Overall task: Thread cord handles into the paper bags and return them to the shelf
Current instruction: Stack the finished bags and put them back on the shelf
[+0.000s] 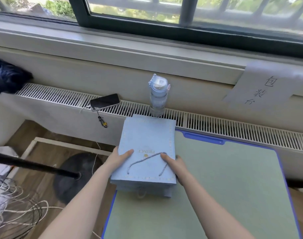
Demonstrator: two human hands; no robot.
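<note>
A: The left hand (119, 156) grips the left edge of the stack of flat pale blue paper bags (147, 135), thumb on top, the other fingers hidden beneath. The right hand (178, 165) clamps the opposite edge the same way, its thumb pinning the twisted blue-and-white cord handle (145, 159) of the top bag.

B: Where does the stack sit?

A: Along the left edge of the green mat with a blue rim (233, 187), and mostly past that edge. Whether it rests there or is lifted cannot be told.

B: So the worry is slipping?

A: Probably. The bags look smooth and lie loose. If the stack tilts, the lower ones could slide out and drop to the wooden floor (44, 131). The slack cord loop could also snag.

B: What stands in the way?

A: The clear blue-capped water bottle (158, 95) stands upright on the white slatted radiator grille (233, 133), just beyond the stack's far end, so a forward push could topple it. A black smartphone with a bead charm (105, 101) lies on the grille further left. Lower left are a black pole (35, 165) and a tangle of loose white cords (18, 206). No shelf is in view.
</note>
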